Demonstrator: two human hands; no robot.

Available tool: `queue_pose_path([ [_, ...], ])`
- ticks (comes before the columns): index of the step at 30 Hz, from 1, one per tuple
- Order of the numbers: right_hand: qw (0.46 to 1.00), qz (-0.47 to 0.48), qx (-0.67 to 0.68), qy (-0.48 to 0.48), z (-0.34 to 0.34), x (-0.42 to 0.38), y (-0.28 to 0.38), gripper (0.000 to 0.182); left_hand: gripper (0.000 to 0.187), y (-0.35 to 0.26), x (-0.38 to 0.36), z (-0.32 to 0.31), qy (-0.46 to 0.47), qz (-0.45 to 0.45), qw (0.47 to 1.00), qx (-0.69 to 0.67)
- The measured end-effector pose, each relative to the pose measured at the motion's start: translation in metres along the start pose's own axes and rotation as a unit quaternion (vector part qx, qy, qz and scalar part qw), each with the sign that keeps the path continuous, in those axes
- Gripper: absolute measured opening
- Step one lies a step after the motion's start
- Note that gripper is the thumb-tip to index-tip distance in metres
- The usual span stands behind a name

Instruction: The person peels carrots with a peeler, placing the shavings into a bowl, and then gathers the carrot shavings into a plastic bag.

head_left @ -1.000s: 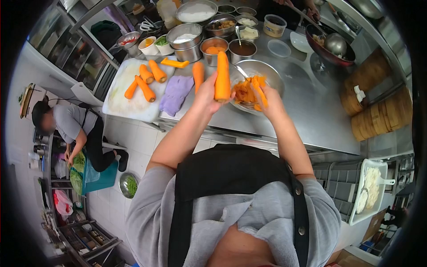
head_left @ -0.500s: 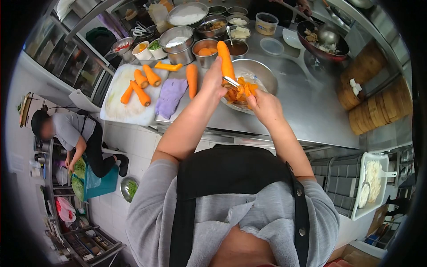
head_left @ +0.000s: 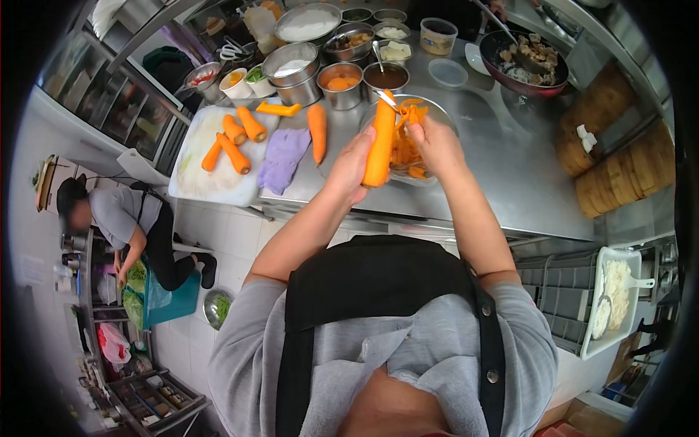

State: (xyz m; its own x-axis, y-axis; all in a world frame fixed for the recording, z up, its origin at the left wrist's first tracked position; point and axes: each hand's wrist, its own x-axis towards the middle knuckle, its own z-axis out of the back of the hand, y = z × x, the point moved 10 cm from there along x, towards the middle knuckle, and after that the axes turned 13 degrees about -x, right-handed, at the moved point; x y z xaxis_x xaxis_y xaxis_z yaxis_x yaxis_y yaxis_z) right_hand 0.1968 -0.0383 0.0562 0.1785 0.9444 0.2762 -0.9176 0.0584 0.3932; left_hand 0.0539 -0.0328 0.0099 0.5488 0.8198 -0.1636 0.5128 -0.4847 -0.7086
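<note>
My left hand [head_left: 351, 166] is wrapped round a large orange carrot [head_left: 379, 149], whose thick end points toward me. A peeler [head_left: 386, 98] lies across the carrot's far end, its handle mostly hidden in my closed right hand [head_left: 438, 146]. Orange peel strips [head_left: 413, 113] hang around the peeler and my right fingers. Beneath my hands is a metal bowl [head_left: 445, 116] with more carrot peelings inside. Left of my hands, another carrot [head_left: 317, 135] rests on the counter beside a crumpled purple cloth [head_left: 285, 159].
Several carrots [head_left: 234, 154] lie on a white cutting board [head_left: 191, 164]. Metal containers of ingredients, including a pot of orange pieces [head_left: 341, 86], line the counter's back. At right are a wok [head_left: 524, 62] and bamboo steamers [head_left: 626, 171]. A co-worker [head_left: 135, 211] handles greens at far left.
The carrot has come nearer to me and tilted the other way. My left hand has moved down with it, and the peeler now sits at the carrot's far end.
</note>
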Motion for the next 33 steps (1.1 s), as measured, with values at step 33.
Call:
queue_pose_path([
  [33,0.995,0.036,-0.093,0.016,-0.001,-0.037,0.013,0.036,0.036,-0.017,0.084,0.028,-0.101,-0.017,0.985,-0.141],
])
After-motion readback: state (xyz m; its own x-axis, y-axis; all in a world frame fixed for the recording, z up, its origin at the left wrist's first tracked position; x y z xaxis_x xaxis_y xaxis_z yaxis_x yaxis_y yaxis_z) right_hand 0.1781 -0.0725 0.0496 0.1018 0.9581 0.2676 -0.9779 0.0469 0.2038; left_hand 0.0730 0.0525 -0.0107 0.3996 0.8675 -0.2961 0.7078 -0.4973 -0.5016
